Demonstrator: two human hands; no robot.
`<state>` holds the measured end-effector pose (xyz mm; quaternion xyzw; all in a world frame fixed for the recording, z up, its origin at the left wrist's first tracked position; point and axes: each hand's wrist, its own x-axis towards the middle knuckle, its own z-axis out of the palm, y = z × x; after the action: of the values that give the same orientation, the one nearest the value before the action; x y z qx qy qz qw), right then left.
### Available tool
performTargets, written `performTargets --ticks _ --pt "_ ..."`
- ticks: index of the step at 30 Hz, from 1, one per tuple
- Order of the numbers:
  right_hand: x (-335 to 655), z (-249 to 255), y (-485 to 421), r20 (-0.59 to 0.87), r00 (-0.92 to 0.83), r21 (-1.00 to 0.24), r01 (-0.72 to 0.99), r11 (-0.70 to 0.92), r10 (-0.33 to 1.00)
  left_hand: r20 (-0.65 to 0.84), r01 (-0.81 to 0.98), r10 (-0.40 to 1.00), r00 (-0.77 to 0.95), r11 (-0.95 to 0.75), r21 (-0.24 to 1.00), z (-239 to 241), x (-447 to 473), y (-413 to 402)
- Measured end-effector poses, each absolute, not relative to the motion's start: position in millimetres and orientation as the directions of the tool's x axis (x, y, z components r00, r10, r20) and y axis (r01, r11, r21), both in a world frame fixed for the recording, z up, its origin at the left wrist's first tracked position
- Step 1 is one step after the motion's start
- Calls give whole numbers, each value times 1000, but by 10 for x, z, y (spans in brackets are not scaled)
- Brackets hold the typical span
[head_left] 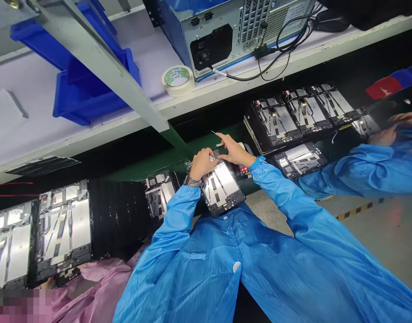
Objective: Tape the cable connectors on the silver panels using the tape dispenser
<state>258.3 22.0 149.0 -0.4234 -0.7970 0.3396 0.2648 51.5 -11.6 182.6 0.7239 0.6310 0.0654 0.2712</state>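
An opened tablet (221, 183) lies in front of me, its silver battery plates and dark flat cables bare. My left hand (203, 164), with a watch at the wrist, is closed at the tablet's upper left end, fingertips pressed down near the top edge. My right hand (235, 151) is over the upper right end, thumb low and index finger reaching forward. Past that fingertip sticks out a thin, pale pointed tool (213, 132); its kind is too small to tell. The fingers hide the parts under them. Left of my hand lies another opened tablet (159, 193).
Several opened tablets sit on a black stack (276, 121) at right, with one tablet (300, 159) below. A co-worker's blue sleeve (357, 170) reaches in there; a pink sleeve (101, 287) is at lower left. A shelf holds blue bins (91, 101), tape (178, 80) and a computer (219, 40).
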Motion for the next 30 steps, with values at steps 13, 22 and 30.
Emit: performTargets --ticks 13,22,30 --pt "2588 1389 301 59 -442 -807 507 304 895 -432 881 857 280 -51 470 2012 542 260" --pt "2573 1302 229 81 -403 -842 462 279 912 -336 874 896 289 -104 475 1975 530 155" --pt "2570 1306 228 53 -397 -851 463 250 916 -339 890 900 275 -105 443 1955 569 162"
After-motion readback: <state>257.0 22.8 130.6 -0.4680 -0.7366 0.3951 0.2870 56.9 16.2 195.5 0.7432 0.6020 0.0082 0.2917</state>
